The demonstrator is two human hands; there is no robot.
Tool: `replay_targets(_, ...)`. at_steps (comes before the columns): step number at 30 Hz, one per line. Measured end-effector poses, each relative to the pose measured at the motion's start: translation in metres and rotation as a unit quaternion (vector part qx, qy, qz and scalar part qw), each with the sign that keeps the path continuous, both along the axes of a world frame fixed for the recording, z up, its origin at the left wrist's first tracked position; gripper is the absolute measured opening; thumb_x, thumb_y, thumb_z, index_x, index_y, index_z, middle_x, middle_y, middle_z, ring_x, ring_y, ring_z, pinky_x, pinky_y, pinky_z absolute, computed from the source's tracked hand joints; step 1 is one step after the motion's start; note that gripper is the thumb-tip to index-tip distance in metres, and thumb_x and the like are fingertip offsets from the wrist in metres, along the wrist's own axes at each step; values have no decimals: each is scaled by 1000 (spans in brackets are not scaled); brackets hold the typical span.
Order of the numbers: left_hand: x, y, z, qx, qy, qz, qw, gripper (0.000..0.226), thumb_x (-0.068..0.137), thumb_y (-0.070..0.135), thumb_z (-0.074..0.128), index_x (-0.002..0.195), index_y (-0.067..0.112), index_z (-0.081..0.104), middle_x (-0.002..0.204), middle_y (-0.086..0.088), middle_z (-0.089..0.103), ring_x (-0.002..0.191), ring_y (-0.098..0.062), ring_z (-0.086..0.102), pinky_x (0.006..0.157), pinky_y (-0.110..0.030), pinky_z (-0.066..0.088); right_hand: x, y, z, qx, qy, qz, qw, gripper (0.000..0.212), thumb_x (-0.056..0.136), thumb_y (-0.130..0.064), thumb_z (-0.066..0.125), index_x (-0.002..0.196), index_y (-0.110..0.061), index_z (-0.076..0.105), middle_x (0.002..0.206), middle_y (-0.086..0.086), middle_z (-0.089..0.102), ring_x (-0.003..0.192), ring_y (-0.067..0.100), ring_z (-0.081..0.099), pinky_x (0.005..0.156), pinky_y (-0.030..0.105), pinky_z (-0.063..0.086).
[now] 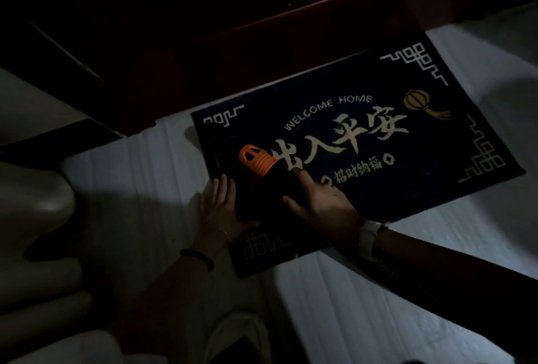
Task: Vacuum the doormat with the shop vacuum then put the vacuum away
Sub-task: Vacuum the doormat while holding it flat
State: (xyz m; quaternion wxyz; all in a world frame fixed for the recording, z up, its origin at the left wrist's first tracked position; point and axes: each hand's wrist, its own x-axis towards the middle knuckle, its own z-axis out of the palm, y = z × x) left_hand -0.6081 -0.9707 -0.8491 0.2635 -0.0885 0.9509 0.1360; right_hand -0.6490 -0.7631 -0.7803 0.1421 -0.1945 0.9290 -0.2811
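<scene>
Both hands, left hand (219, 208) and right hand (321, 197), flank the vacuum (257, 160) on doormat (407, 142).

Between the left hand (221, 209) and the right hand (320, 197) sits a black body that merges with the dark doormat (407, 142), so its outline cannot be traced; only its orange part (256, 161), just beyond the fingertips, shows clearly. That body hides the mat's lettering under it. Whether either hand's fingers curl round it cannot be told. Far beyond the hands, the dark wooden door (262, 29) is lost in shadow and cut by the top edge.
</scene>
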Motion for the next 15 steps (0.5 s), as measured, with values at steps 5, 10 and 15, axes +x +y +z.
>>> replay_targets(5,10,-3,0,-23,18,33,999,123,61,69,65,146,10,0,156,-10,-10,143,-22,-11,114,-49,-1,-8,1,6,24,-4,-22,999,56,92,-43,42,137,-15,26,113,15,61,91,31,62,74,38,50)
replay_targets(10,9,-8,0,-10,2,28,1000,122,63,65,66,146,11,-5,155,-10,-15,143,-24,-14,114,-48,-1,-30,-10,5,70,32,27,997,59,92,-45,39,140,-15,21,120,16,58,94,36,60,73,38,45)
replay_targets(15,10,-7,0,-24,-11,26,999,120,65,66,63,145,12,-8,154,-10,-18,142,-25,-19,113,-51,-4,-38,-28,2,107,38,45,993,60,93,-46,38,141,-15,19,119,16,58,95,37,59,70,36,42)
